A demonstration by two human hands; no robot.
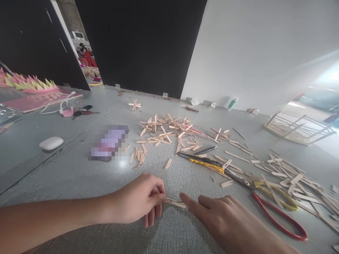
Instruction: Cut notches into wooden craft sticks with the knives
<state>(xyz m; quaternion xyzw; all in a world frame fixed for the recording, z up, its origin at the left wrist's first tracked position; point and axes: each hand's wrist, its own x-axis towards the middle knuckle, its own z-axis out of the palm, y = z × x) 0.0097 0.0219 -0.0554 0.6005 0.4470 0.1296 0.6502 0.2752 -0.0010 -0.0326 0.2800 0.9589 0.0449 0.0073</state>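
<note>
Low in the middle, my left hand [144, 199] pinches the left end of a small piece made of flat wooden sticks [177, 203]. My right hand [218, 215] is at the piece's right end, its index finger stretched out to the sticks and its other fingers curled under, partly hidden. Just beyond my hands lies a single short stick [168, 163]. Farther away are loose short sticks [140, 154] and a heap of crossed stick pieces [169, 125]. A yellow and black cutter [202, 161] lies beyond my right hand.
Scissors with red and yellow handles [275, 203] lie at the right, beside many scattered sticks [296, 183]. A blurred phone [109, 143], a white case [51, 143] and a cable with keys [82, 111] are at the left. A stick frame [299, 128] stands far right.
</note>
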